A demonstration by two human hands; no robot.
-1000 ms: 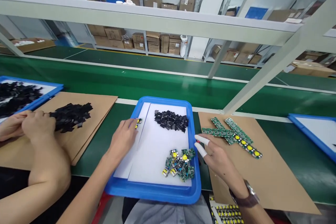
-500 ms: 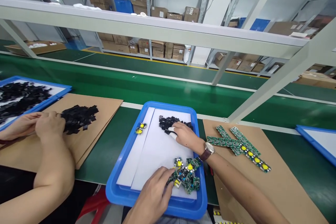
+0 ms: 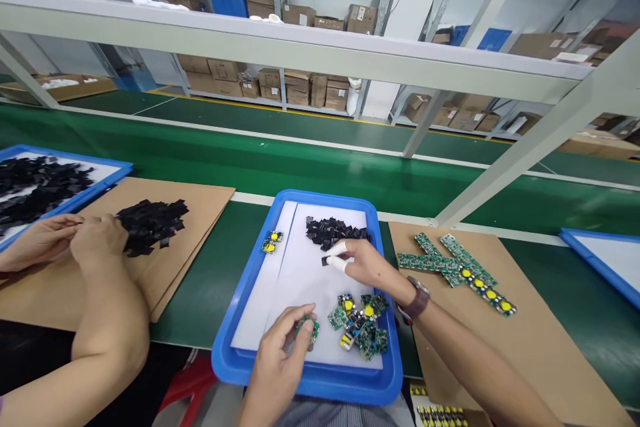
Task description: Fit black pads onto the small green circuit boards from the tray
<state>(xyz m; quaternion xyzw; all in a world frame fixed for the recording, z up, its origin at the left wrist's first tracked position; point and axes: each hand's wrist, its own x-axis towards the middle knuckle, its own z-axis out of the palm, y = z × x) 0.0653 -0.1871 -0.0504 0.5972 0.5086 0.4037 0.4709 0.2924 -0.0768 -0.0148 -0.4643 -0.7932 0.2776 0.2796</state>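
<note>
Between the thumb and fingers of my left hand is a small green circuit board, held over the front of a blue tray. My right hand, with white covers on thumb and forefinger, pinches a small black piece. That piece is just in front of a pile of black pieces at the tray's back. Near my hands, at the tray's right front, lies a heap of small circuit boards, some with yellow parts. Two yellow-topped boards sit at the tray's left side.
To the right, cardboard carries long strips of circuit boards. At left, a co-worker's hands work beside another black pile on cardboard. A white frame crosses above the bench's far side.
My left hand has lifted a circuit board from the heap and moved left. My right hand has drawn back from the black pile with one piece in its fingertips.
</note>
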